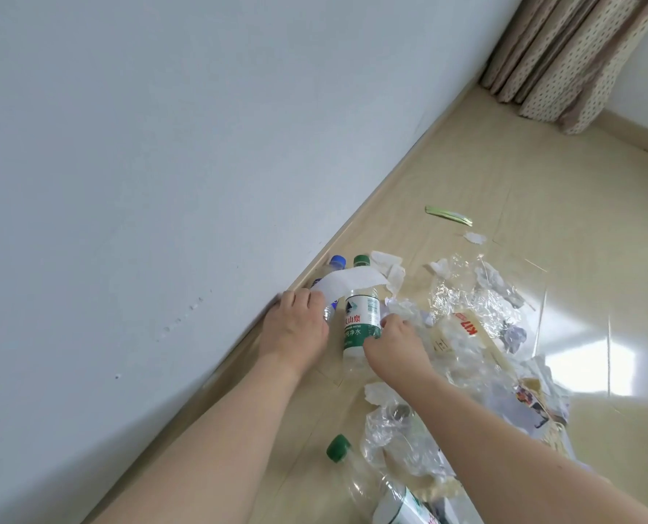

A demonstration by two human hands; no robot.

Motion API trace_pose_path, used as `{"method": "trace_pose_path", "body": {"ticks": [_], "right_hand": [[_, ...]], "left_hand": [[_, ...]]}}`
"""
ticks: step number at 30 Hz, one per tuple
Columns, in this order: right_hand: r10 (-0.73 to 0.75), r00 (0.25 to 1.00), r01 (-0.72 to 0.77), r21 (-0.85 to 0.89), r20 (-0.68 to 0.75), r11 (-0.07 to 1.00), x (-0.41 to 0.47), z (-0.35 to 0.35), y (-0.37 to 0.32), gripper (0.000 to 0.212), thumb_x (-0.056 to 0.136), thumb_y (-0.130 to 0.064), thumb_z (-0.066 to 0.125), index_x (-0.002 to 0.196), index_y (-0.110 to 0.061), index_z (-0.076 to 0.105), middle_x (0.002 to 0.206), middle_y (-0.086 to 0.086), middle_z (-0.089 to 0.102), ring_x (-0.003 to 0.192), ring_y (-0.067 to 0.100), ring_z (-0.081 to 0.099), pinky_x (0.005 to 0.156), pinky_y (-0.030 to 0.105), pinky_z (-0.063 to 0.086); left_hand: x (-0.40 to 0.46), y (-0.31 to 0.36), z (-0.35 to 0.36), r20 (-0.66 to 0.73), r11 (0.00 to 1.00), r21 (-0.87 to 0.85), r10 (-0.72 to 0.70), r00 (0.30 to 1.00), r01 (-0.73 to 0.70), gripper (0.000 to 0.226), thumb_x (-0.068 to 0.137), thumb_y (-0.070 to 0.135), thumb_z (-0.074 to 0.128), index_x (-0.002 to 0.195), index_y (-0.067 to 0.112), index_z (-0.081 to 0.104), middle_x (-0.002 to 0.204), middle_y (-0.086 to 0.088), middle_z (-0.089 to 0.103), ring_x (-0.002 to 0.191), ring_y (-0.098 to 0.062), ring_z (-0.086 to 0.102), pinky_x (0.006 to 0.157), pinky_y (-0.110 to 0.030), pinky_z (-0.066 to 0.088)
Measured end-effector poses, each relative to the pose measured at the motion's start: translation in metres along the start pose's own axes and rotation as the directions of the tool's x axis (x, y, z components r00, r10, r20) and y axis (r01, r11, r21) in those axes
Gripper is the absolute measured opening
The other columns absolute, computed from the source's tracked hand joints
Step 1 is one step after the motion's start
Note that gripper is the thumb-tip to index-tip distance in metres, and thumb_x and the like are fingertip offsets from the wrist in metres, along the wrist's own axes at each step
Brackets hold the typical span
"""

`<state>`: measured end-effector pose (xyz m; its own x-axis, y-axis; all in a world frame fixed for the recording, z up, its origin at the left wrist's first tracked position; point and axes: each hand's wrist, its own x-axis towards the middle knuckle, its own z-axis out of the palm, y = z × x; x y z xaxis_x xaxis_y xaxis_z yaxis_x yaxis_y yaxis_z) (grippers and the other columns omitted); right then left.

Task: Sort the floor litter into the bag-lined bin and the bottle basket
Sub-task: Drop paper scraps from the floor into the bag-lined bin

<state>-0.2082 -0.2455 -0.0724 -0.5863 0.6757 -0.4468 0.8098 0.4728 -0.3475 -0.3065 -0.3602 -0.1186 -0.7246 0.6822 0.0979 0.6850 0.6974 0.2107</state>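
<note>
Clear plastic litter is strewn over the pale floor (466,175) beside a white wall (163,145), and both bare hands reach into it. The green-capped bottle (361,319) with a green and white label lies on the floor with its cap toward the wall's skirting, directly between the two hands. The right hand (392,344) sits at the bottle's right side, its fingers curled against the label; whether they actually close round the bottle or round the crumpled film just beside it cannot be told. The left hand (296,327) lies just left of the bottle, knuckles up and fingers bent downward, touching the near end of a white paper sheet (347,279) that drapes across the shoulder of the green-capped bottle and over a blue-capped bottle (331,274) lying against the skirting; a firm pinch on the paper is not visible. Crumpled tissue (390,268) lies just beyond the caps. To the right of the right hand spreads a heap of clear crinkled wrap (477,296) and a wrapper with red lettering (466,325). Nearer the camera, under the right forearm, a second green-capped bottle (356,470) lies among more film. A green strip (447,215) lies well apart, farther out on the floor, and a patterned curtain (579,58) hangs in the far corner.
</note>
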Motion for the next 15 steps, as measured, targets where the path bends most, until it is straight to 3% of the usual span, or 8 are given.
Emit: {"method": "trace_pose_path", "body": {"ticks": [3, 5, 8, 11, 15], "right_hand": [[-0.002, 0.995, -0.005, -0.068, -0.101, 0.998, 0.007, -0.005, 0.007, 0.038, 0.086, -0.01, 0.044, 0.124, -0.005, 0.044, 0.126, 0.013, 0.046, 0.115, 0.031, 0.045, 0.097, 0.038, 0.038], [0.0, 0.995, -0.011, -0.105, -0.101, 0.994, 0.011, -0.01, 0.015, 0.041, 0.085, -0.009, 0.045, 0.125, -0.006, 0.045, 0.127, 0.012, 0.048, 0.116, 0.03, 0.045, 0.096, 0.038, 0.039], [-0.017, 0.999, 0.012, -0.113, -0.042, 0.994, 0.015, -0.017, 0.027, 0.05, 0.085, -0.011, 0.048, 0.135, -0.01, 0.042, 0.132, 0.009, 0.048, 0.12, 0.027, 0.048, 0.099, 0.039, 0.042], [-0.069, 0.997, 0.075, -0.208, 0.039, 0.975, 0.018, -0.018, 0.036, 0.057, 0.084, -0.018, 0.053, 0.139, -0.015, 0.04, 0.131, 0.005, 0.052, 0.122, 0.025, 0.047, 0.102, 0.039, 0.042], [-0.105, 0.993, 0.119, -0.335, 0.058, 0.935, 0.021, -0.016, 0.037, 0.045, 0.087, -0.029, 0.054, 0.131, -0.017, 0.05, 0.12, 0.002, 0.061, 0.113, 0.023, 0.053, 0.095, 0.037, 0.045]], "left_hand": [[0.004, 0.0, -0.004, 0.032, 1.0, -0.005, -0.027, 0.999, 0.027, 0.026, 0.061, 0.012, 0.079, 0.082, 0.009, 0.063, 0.074, -0.007, 0.061, 0.063, -0.029, 0.058, 0.041, -0.029, 0.039], [0.005, 0.002, -0.01, 0.032, 0.998, -0.047, -0.034, 0.999, 0.035, 0.021, 0.081, 0.013, 0.066, 0.1, 0.008, 0.061, 0.093, -0.009, 0.063, 0.08, -0.031, 0.059, 0.053, -0.033, 0.043], [0.013, 0.01, -0.025, -0.1, 0.981, -0.191, -0.044, 0.994, 0.024, 0.034, 0.095, 0.011, 0.046, 0.129, 0.011, 0.049, 0.113, -0.008, 0.061, 0.092, -0.03, 0.059, 0.064, -0.032, 0.033], [0.024, 0.023, -0.042, -0.154, 0.948, -0.313, -0.105, 0.982, 0.053, 0.036, 0.098, 0.011, 0.04, 0.133, 0.013, 0.047, 0.105, -0.008, 0.063, 0.084, -0.032, 0.057, 0.062, -0.032, 0.031], [0.02, 0.027, -0.044, -0.139, 0.889, -0.448, -0.173, 0.975, 0.093, 0.032, 0.098, 0.014, 0.038, 0.127, 0.013, 0.053, 0.092, -0.006, 0.064, 0.072, -0.026, 0.048, 0.062, -0.031, 0.031]]}}
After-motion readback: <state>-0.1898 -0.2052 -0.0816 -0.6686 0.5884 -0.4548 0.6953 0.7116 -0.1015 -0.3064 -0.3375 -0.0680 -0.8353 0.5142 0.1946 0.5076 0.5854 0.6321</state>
